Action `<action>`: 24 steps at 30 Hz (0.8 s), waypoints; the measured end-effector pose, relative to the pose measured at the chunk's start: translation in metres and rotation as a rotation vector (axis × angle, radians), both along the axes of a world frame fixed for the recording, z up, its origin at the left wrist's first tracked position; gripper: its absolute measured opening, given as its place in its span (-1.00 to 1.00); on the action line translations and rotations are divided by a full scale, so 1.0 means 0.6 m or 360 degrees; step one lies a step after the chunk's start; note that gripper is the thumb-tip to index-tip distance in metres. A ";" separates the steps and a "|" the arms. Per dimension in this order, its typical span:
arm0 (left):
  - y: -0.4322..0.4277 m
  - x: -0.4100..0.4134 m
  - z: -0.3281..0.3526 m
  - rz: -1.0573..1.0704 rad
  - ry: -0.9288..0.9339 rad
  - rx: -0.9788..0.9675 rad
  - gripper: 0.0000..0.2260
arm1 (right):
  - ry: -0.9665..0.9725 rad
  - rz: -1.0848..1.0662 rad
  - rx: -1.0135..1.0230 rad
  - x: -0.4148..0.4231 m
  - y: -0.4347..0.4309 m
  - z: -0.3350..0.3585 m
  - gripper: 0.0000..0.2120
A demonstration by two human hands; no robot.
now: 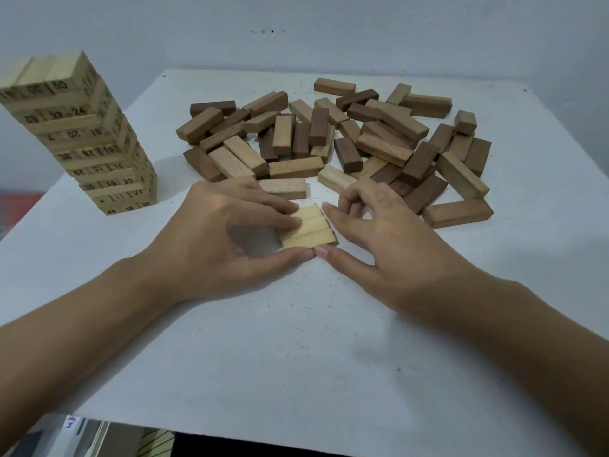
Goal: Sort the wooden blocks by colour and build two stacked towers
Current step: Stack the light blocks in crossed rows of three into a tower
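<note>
Three pale wooden blocks (309,228) lie side by side as a flat square on the white table (296,341). My left hand (224,235) holds them from the left, fingers over their top and thumb at the near edge. My right hand (372,232) touches their right side with index finger and thumb; its other fingers are curled. A tall tower of pale numbered blocks (82,136) stands at the far left. A loose pile of brown and darker brown blocks (329,140) lies across the back of the table.
A grey wall (296,28) rises right behind the table. Stray brown blocks (458,212) lie just right of my right hand. Below the table's near edge, at bottom left, sit a clear container and some striped paper (155,443).
</note>
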State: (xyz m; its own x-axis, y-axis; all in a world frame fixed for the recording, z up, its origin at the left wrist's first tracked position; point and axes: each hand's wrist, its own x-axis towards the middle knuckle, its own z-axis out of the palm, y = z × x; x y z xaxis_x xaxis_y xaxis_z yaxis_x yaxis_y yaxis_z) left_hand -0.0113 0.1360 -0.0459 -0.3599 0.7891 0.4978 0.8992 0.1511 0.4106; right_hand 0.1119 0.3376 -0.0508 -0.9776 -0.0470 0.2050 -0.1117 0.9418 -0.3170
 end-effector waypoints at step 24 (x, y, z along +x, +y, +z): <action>0.001 -0.001 -0.007 0.0020 -0.0042 -0.0100 -0.70 | 0.0124 0.0106 0.0289 0.000 0.003 -0.012 -0.45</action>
State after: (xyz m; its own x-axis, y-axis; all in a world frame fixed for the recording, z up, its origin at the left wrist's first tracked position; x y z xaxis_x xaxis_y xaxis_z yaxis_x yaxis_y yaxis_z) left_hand -0.0116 0.1365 -0.0502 -0.3822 0.8138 0.4379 0.8861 0.1883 0.4235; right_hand 0.1118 0.3394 -0.0579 -0.9526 -0.1542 0.2621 -0.1933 0.9724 -0.1305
